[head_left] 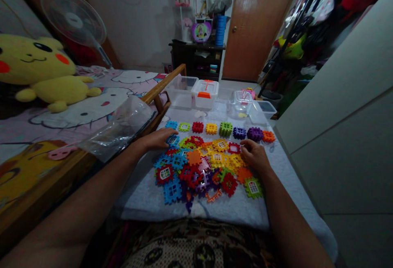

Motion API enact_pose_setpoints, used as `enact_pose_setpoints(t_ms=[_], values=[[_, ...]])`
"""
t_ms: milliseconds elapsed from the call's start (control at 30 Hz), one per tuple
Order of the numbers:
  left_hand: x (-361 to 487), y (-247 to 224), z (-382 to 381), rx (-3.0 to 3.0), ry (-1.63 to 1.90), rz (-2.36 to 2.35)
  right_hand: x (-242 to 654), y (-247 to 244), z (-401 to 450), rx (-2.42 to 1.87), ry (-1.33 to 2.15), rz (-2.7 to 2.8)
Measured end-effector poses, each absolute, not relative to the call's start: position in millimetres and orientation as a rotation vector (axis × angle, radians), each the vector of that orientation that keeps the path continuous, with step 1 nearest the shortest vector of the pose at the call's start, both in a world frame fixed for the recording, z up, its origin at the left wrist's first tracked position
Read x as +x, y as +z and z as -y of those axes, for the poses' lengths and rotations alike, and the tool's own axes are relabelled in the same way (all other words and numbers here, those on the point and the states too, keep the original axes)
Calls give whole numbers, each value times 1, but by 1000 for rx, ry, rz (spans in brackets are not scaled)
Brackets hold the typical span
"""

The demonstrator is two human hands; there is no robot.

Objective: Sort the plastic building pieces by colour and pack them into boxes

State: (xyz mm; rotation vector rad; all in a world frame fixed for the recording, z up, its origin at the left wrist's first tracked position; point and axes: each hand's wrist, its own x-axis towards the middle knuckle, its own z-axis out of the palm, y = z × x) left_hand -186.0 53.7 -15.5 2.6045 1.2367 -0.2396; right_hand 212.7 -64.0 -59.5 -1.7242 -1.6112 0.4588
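Colourful plastic interlocking squares lie in a loose pile on the cloth-covered table (141, 198). My left hand (159, 138) is at the pile's back left, its fingers on a blue square (172, 140). At the right edge of the pile is my right hand (250, 151), fingers drawn together beside a red frame piece (234, 148); what they hold, if anything, is too small to make out. Behind the pile runs a row of pieces grouped by colour, from a blue stack (171, 125) on the left, past a green stack (225, 129), to an orange stack (268, 136).
Clear plastic boxes stand at the table's far end, among them a lidded box (206, 94) with orange latches. A wooden bed rail (166, 82) and a clear plastic bag (119, 126) are on the left. A white cabinet (344, 108) flanks the right side.
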Motion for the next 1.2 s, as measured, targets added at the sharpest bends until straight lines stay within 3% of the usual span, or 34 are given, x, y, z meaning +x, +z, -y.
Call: enact_pose_setpoints(t_ms=[400, 833, 1200], values=[[-174, -12, -56, 2658, -456, -1264, 212, -56, 64, -1729, 447, 1650], [-197, -6, -105, 2704, -130, -1546, 215, -63, 63, -1744, 485, 1646], [-184, -17, -143, 2573, -368, -1594, 215, -62, 64, -1734, 486, 1659]])
